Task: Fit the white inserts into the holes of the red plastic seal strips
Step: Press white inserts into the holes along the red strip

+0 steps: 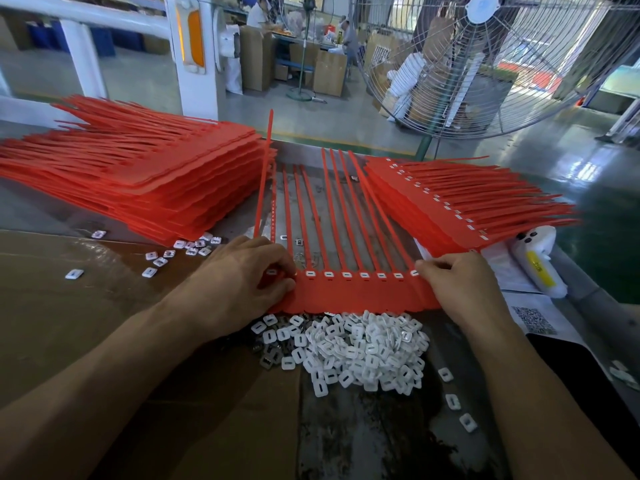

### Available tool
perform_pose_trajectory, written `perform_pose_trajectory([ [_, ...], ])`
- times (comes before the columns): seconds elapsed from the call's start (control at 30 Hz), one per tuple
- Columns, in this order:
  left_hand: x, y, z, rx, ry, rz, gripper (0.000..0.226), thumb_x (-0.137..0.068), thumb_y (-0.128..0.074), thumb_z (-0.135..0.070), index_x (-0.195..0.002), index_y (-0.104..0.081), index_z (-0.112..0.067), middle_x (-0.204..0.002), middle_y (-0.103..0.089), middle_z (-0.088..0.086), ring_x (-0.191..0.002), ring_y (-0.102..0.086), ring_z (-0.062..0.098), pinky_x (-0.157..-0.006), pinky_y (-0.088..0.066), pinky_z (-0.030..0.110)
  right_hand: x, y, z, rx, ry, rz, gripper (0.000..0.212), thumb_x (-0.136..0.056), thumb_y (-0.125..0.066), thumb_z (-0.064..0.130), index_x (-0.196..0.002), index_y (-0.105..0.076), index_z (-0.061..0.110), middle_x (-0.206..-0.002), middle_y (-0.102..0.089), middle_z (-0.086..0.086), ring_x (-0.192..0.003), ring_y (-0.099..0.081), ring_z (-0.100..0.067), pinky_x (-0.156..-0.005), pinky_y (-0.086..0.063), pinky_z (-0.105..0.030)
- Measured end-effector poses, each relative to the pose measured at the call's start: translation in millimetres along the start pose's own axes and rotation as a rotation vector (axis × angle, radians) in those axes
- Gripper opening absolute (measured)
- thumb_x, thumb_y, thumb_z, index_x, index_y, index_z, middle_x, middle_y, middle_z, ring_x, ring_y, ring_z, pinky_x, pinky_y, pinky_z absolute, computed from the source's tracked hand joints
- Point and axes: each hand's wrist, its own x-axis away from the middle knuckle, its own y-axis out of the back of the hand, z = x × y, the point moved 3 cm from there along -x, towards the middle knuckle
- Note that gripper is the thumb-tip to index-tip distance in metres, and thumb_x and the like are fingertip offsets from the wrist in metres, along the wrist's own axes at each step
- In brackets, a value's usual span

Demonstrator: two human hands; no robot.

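Observation:
A red sheet of joined seal strips (353,294) lies flat in front of me, its thin tails running away from me. White inserts (346,274) sit in a row of holes along its head band. My left hand (242,282) grips the sheet's left end, fingers curled over the leftmost strip, whose tail lifts upward. My right hand (460,282) pinches the sheet's right end at the last hole. A heap of loose white inserts (353,348) lies just below the sheet, between my forearms.
A tall stack of red strip sheets (138,168) fills the back left. A second stack with white inserts fitted (460,202) lies at the right. Scattered inserts (173,252) lie left. A white and yellow device (536,261), printed paper (533,318) and a large floor fan (485,64) stand right.

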Motion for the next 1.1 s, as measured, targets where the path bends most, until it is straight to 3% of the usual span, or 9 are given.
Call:
perform_pose_trajectory([
  [0.13, -0.1, -0.1, 0.6, -0.001, -0.016, -0.027, 0.027, -0.091, -0.056, -0.052, -0.114, -0.063, -0.040, -0.113, -0.058, -0.021, -0.111, -0.049, 0.004, -0.101, -0.045, 0.037, -1.0, 3.6, -3.1, -0.143, -0.066, 0.004, 0.037, -0.093, -0.067, 0.041, -0.080, -0.078, 0.008, -0.082, -0.076, -0.013, -0.082, -0.072, -0.028, -0.079, -0.056, -0.042],
  [0.4, -1.1, -0.1, -0.2, -0.004, -0.016, -0.030, 0.026, -0.091, -0.056, -0.051, -0.114, -0.063, -0.040, -0.113, -0.058, -0.020, -0.111, -0.048, 0.004, -0.101, -0.044, 0.035, -1.5, -2.0, -1.6, -0.133, -0.084, 0.055, 0.030, -0.089, -0.073, 0.038, -0.074, -0.077, 0.012, -0.074, -0.076, -0.005, -0.074, -0.074, -0.020, -0.077, -0.057, -0.033],
  [0.67, -0.6, 0.4, -1.9, -0.009, -0.013, -0.042, 0.023, -0.093, -0.061, -0.046, -0.114, -0.065, -0.038, -0.114, -0.059, -0.019, -0.112, -0.049, 0.005, -0.101, -0.044, 0.035, 2.0, -2.1, 1.4, -0.085, -0.025, 0.068, 0.028, -0.092, -0.072, 0.030, -0.073, -0.076, 0.010, -0.074, -0.075, -0.013, -0.073, -0.073, -0.029, -0.075, -0.059, -0.046],
  [1.1, 0.3, 0.9, -3.5, -0.007, -0.012, -0.043, 0.023, -0.093, -0.060, -0.045, -0.114, -0.065, -0.035, -0.113, -0.059, -0.018, -0.112, -0.049, 0.006, -0.101, -0.043, 0.034, -1.7, -4.7, 3.0, -0.029, 0.039, 0.095, 0.028, -0.096, -0.066, 0.028, -0.077, -0.075, 0.010, -0.075, -0.075, -0.013, -0.075, -0.073, -0.031, -0.076, -0.059, -0.048],
])
